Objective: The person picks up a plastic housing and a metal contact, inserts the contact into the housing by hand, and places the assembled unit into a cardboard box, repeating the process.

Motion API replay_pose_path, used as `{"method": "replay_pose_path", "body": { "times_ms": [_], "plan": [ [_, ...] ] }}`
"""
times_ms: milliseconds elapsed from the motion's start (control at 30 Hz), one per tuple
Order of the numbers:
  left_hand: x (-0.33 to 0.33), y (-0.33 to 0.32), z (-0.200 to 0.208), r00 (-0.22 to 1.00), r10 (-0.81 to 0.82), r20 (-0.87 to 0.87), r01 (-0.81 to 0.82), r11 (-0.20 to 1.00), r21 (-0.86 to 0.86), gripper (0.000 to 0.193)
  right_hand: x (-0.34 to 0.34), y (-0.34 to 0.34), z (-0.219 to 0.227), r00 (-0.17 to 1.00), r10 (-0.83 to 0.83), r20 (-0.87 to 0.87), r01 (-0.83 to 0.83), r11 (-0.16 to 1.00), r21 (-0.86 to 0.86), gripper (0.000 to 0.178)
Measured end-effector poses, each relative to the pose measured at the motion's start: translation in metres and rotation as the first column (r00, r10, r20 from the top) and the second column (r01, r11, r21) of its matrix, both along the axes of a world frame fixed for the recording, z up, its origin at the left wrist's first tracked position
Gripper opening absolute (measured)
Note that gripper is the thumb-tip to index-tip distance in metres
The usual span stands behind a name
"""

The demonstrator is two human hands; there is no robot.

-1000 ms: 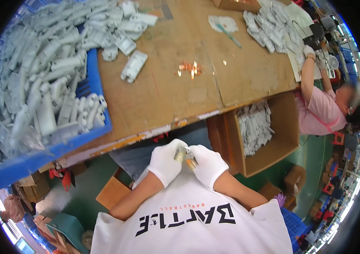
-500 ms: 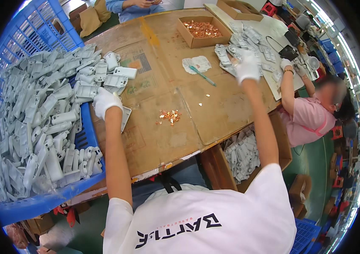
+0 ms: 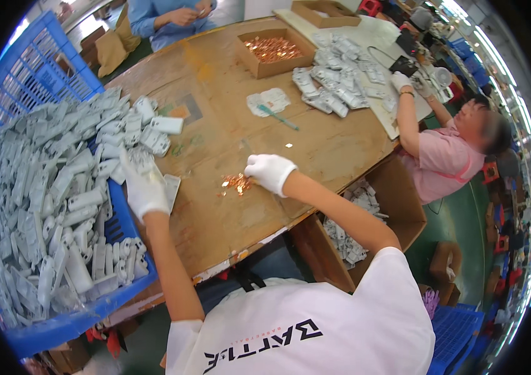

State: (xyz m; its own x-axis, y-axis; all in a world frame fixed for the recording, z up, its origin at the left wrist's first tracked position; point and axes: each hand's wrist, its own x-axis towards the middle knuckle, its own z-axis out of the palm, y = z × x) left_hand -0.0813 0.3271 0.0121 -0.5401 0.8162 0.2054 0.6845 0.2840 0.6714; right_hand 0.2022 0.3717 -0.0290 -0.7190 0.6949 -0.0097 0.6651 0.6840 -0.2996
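My left hand (image 3: pixel 146 187), in a white glove, is at the right edge of a blue crate. Its fingers and thumb close around a pale grey plastic casing (image 3: pixel 143 160), partly hidden and blurred. Another casing (image 3: pixel 172 188) shows beside that hand, hollow side up. My right hand (image 3: pixel 271 174), also gloved, rests over the table with its fingertips pinched together at the right edge of a small pile of copper-coloured metal pieces (image 3: pixel 236 183). Whatever lies between those fingertips is too small to make out.
The blue crate (image 3: pixel 78 314) at left is heaped with casings. At the back stand a carton (image 3: pixel 255 65) of copper pieces and stacked casings (image 3: pixel 334 87). A pen (image 3: pixel 278 117) lies on crumpled paper. An open box (image 3: pixel 403 215) sits below the table edge. Co-workers sit right and far.
My right hand has come away from the casings at the back right, down and left to the copper pile. My left hand has shifted slightly nearer, and the whole view has swung a little.
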Motion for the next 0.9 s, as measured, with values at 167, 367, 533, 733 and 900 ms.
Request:
{"method": "replay_pose_path", "body": {
  "times_ms": [167,367,533,733,900],
  "plan": [
    [0.020,-0.059,-0.029,0.521,-0.429,0.738,0.298,0.901,0.314,0.072,-0.034,-0.012,0.026,0.950,-0.075,0.303,0.111,0.988,-0.103,0.012],
    [0.048,-0.093,-0.048,0.511,-0.443,0.737,0.359,0.889,0.285,0.057,-0.044,-0.021,0.032,0.943,-0.196,0.270,0.216,0.975,-0.047,0.020],
    [0.062,-0.093,-0.032,0.846,-0.373,0.380,0.300,0.924,0.238,0.043,-0.034,-0.042,0.045,0.724,-0.545,-0.423,0.293,0.798,-0.526,0.010],
    [0.083,-0.102,-0.005,0.904,-0.303,0.303,0.239,0.943,0.232,0.037,-0.078,-0.097,0.049,0.680,-0.174,-0.712,0.168,0.983,-0.079,0.019],
    [0.085,-0.105,-0.004,0.932,-0.282,0.226,0.226,0.943,0.246,0.036,-0.088,-0.098,0.039,0.702,-0.161,-0.693,0.212,0.977,-0.012,0.020]
  ]
}}
